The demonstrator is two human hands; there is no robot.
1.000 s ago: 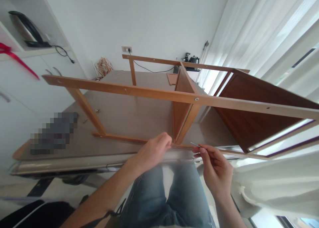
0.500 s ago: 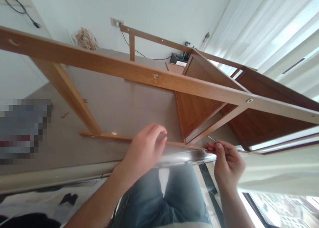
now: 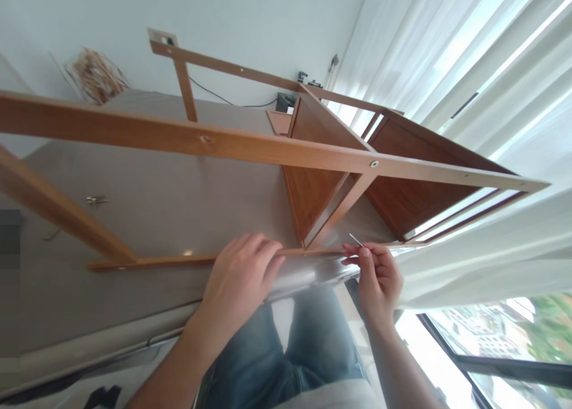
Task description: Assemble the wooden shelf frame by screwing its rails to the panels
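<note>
A wooden shelf frame [image 3: 250, 147] lies on its side on a brown table [image 3: 179, 200]. My left hand [image 3: 239, 278] rests with curled fingers on the frame's lowest rail [image 3: 187, 258], near the table's front edge. My right hand [image 3: 378, 278] pinches a thin metal tool [image 3: 356, 240], like a hex key, at the right end of that rail, beside the slanted brace. A silver bolt head [image 3: 372, 164] shows in the upper rail. My jeans-clad legs are below the table edge.
Dark wood panels [image 3: 402, 177] close the frame's right part. White curtains [image 3: 469, 99] and a window fill the right side. Small metal hardware [image 3: 95, 200] lies on the table at left. A straw bundle [image 3: 92, 75] and a wall socket [image 3: 161, 37] are at the back.
The view has swung left and tilted, so the frame and table have shifted in the picture. Both hands stay at the lowest rail; the right hand still pinches the tool.
</note>
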